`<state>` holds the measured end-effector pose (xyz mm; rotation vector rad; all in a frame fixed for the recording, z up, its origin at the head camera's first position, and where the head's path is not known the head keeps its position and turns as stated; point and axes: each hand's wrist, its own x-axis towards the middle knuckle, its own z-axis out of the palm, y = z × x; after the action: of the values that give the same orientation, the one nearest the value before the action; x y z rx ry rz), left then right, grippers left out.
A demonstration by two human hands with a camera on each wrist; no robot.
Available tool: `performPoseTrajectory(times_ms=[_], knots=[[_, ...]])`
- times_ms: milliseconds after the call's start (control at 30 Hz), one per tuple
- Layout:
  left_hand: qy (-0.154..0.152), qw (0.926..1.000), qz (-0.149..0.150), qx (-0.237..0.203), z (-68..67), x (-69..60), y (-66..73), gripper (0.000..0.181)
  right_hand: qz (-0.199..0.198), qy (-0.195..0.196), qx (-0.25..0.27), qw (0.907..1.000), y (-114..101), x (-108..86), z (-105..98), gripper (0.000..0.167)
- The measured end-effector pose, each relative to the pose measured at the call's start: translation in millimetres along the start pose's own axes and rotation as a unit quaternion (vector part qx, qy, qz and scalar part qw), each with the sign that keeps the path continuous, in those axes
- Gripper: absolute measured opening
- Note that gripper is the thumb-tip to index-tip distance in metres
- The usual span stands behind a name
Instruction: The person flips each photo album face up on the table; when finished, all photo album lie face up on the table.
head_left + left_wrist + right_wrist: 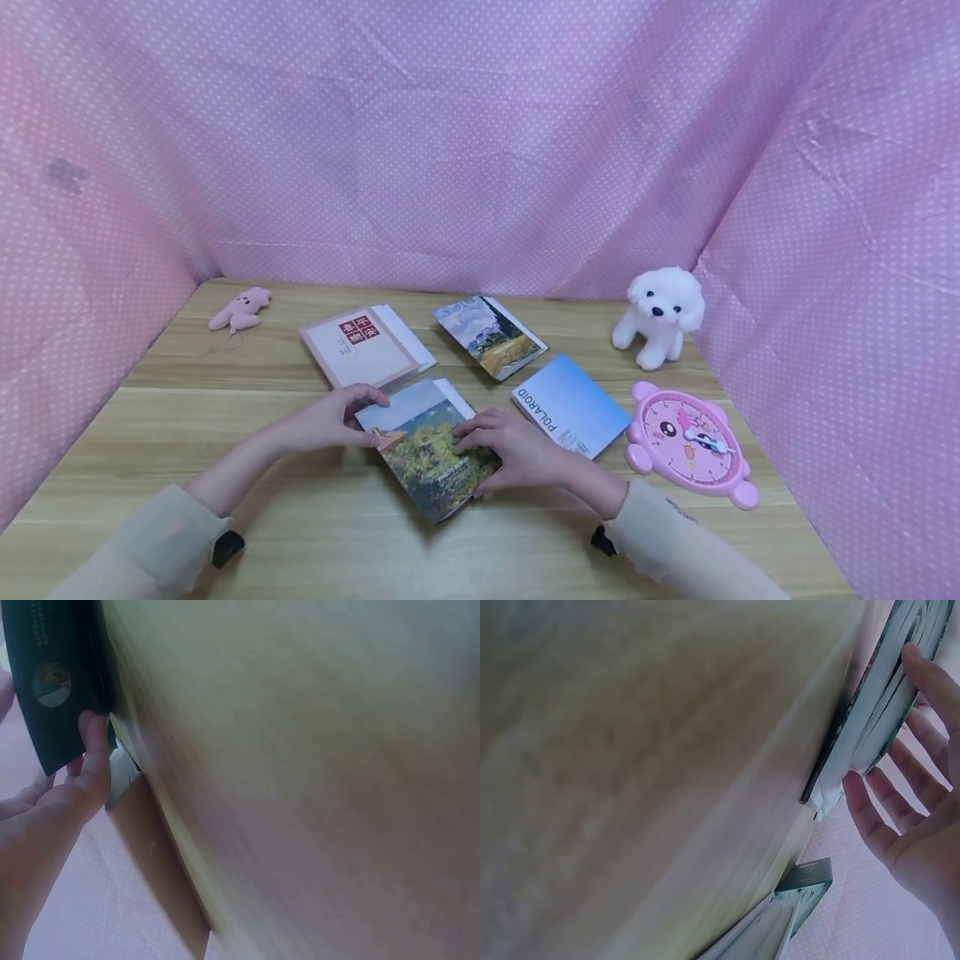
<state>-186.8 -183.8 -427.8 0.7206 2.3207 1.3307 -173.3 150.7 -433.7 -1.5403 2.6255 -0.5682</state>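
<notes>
A photo album (427, 467) with a painted garden cover lies between both hands at the middle front. My left hand (330, 421) pinches its left edge, and in the left wrist view the thumb presses the dark green back cover (52, 690). My right hand (521, 450) holds the right side, fingers bent over the front cover. In the right wrist view, the right thumb touches the page edges (881, 697), which look slightly parted.
Behind lie a cream album (363, 350) with red squares and another painted-cover album (487, 333). A blue POLAROID album (573, 408) sits right of the hands, near a pink toy clock (690, 442). A white plush dog (660, 317) and pink plush toy (242, 308) stand farther back.
</notes>
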Motion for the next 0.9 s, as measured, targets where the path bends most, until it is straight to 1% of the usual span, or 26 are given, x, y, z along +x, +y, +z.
performPoseTrajectory(times_ms=[267,433,700,900], knots=[[0.003,0.9991,0.009,0.042,0.1,-1.2,-6.0,0.053,0.009,-0.021,0.004,0.9997,-1.3,5.7,2.5,0.058],[0.003,0.9983,0.008,0.058,-0.2,-1.2,-7.5,0.053,0.009,-0.032,-0.004,0.9994,-1.4,8.6,3.9,0.057],[0.005,0.9958,0.007,0.091,-0.9,-2.8,-2.8,0.052,0.012,-0.049,-0.008,0.9987,-2.8,11.8,3.2,0.06],[0.015,0.991,0.007,0.133,1.2,-5.0,1.9,0.051,0.006,-0.063,-0.003,0.998,-4.9,11.0,2.3,0.06]])
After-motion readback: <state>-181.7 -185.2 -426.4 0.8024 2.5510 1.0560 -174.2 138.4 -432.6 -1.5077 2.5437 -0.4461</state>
